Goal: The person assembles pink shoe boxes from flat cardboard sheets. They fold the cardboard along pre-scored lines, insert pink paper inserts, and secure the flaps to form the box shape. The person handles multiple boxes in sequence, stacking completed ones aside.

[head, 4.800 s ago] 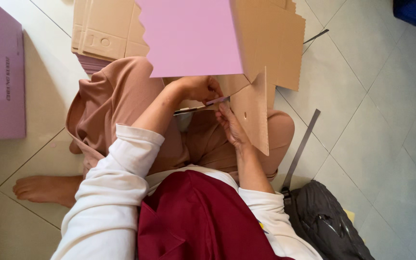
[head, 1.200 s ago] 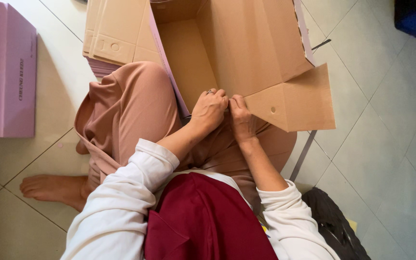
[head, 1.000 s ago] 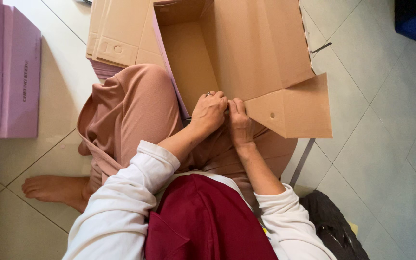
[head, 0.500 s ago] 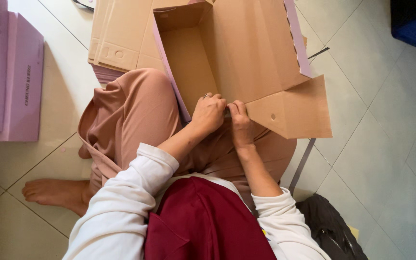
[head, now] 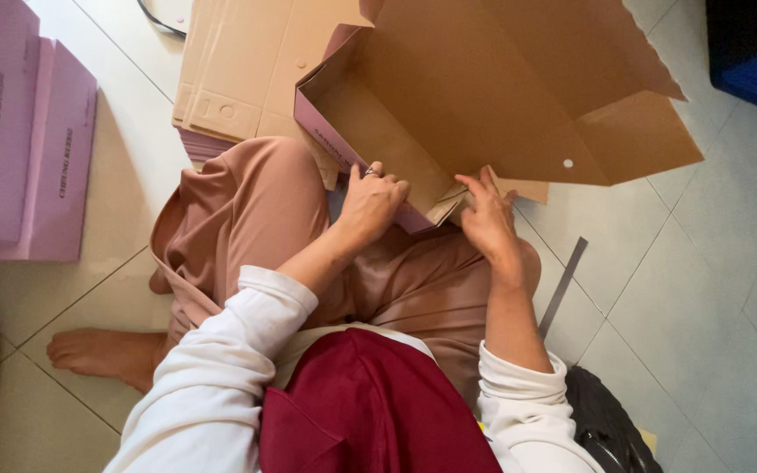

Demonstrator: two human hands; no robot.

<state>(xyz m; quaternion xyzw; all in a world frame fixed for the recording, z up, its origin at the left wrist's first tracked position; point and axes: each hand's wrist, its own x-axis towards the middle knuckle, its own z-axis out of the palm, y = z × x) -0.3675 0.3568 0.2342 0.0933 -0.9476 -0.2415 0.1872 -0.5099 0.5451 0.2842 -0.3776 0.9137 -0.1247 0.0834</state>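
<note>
The half-folded cardboard box (head: 484, 105), brown inside and purple outside, rests against the person's lap on the tiled floor (head: 711, 289). The left hand (head: 370, 203) curls its fingers over the box's near edge, grasping it; the right hand (head: 488, 219) pinches a small flap there. Flat cardboard sheets (head: 238, 70) lie behind.

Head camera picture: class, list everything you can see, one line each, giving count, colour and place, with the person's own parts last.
Cardboard box: one, brown inside, pink outside, on the lap, part-folded.
Flat cardboard stack: one, brown, floor behind the knee.
Pink boxes: two, floor, far left.
Black bag: one, lower right.
Blue crate: one, top right.
Grey strip: one, floor by the right knee.
Left hand: on the box edge.
Right hand: on the box flap.
</note>
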